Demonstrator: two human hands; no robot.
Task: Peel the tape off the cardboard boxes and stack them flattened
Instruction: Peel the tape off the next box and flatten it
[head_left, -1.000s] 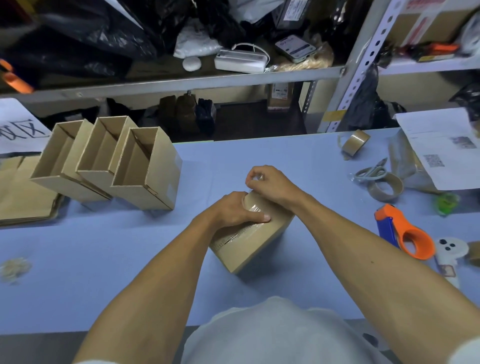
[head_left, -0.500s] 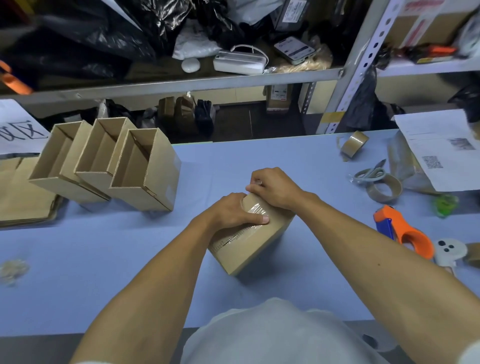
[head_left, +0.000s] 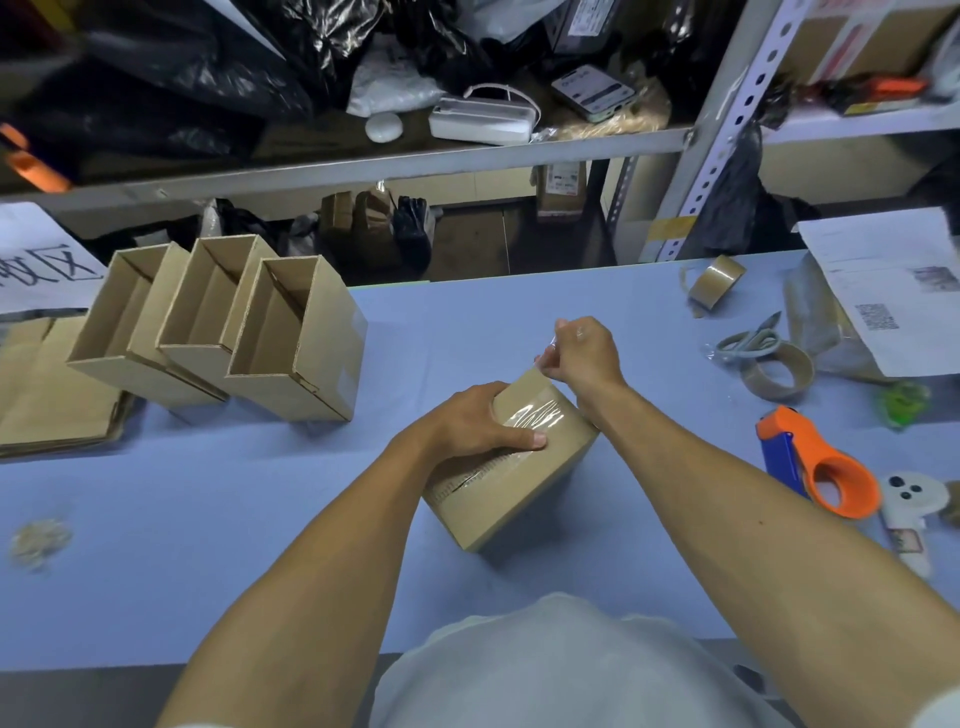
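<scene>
Single head-worn wide-angle cam, looking forward and steeply down from above the person's chest, close over the pale blue desk (head_left: 208, 519), forearms reaching in from the bottom edge, grey metal shelf (head_left: 363, 166) across the top.

taped box (head_left: 511, 480): small brown carton, tilted, table centre, seam partly split
tape (head_left: 535, 410): clear strip, far end lifted off
open boxes (head_left: 218, 327): three, far left, leaning in a row
flattened stack (head_left: 47, 395): far left edge

Dim, even light w/ soft shadows; wide-angle warp, edges blurry.
</scene>
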